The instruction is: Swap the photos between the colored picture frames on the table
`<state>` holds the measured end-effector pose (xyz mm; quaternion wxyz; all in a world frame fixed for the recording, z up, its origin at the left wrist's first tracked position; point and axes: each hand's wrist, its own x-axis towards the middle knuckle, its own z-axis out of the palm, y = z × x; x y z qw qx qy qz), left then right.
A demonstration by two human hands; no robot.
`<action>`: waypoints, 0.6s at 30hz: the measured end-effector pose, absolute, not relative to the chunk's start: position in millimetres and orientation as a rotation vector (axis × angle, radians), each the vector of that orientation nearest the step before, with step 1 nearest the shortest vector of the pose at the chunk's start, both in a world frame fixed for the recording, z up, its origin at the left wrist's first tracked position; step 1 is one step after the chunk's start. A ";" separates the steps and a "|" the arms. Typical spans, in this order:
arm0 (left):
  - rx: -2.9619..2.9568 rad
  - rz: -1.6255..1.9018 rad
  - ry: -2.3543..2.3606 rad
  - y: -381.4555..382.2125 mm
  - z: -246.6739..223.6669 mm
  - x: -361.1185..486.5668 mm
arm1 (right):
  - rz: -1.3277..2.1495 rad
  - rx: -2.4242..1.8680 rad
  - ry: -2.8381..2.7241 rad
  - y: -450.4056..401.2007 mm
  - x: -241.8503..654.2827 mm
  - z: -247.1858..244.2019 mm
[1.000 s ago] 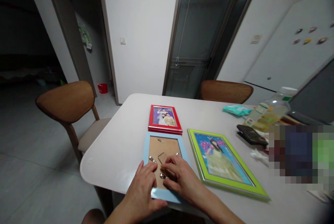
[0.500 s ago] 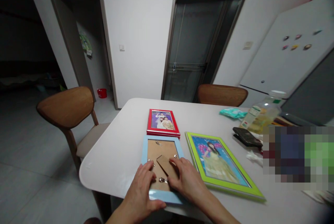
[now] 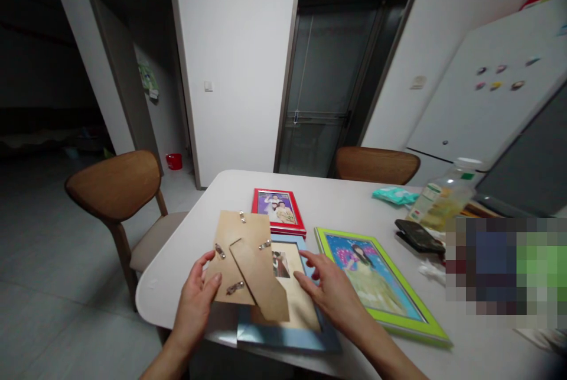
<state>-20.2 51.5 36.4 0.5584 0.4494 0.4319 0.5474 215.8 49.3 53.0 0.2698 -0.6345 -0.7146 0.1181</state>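
Observation:
My left hand (image 3: 199,288) grips the left edge of a brown backing board (image 3: 241,256), tilted up, with metal clips and a stand flap on it. Under and beside the board lies a light blue frame (image 3: 287,338), face down, with a small photo (image 3: 280,265) on pale paper showing inside. My right hand (image 3: 325,285) is over the frame's right side, fingers apart, holding nothing. A red frame (image 3: 280,229) with a group photo lies behind. To the right is a green frame (image 3: 411,294) with a picture of a figure in a yellow dress.
On the white table (image 3: 177,285) at the right are a black wallet-like item (image 3: 419,236), a teal packet (image 3: 395,195), a large clear bottle (image 3: 443,197) and crumpled tissue (image 3: 432,270). Wooden chairs stand at the left (image 3: 117,185) and far side (image 3: 376,165).
The backing board has come up out of the blue frame and moved left in my left hand, uncovering the frame's inside. My right hand has let go of the flap.

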 end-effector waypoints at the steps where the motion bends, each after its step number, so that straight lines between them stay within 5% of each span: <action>1: 1.022 1.286 1.044 51.1 34.6 -31.4 | 0.285 -1.786 -1.922 51.9 222.0 44.6; 11: 1.471 1.124 1.651 58.0 13.4 -91.0 | 0.331 -1.944 -1.864 66.9 233.8 24.3; 18: 1.900 1.156 1.664 48.5 30.7 -44.0 | 1.209 -1.529 -1.073 48.9 229.3 63.4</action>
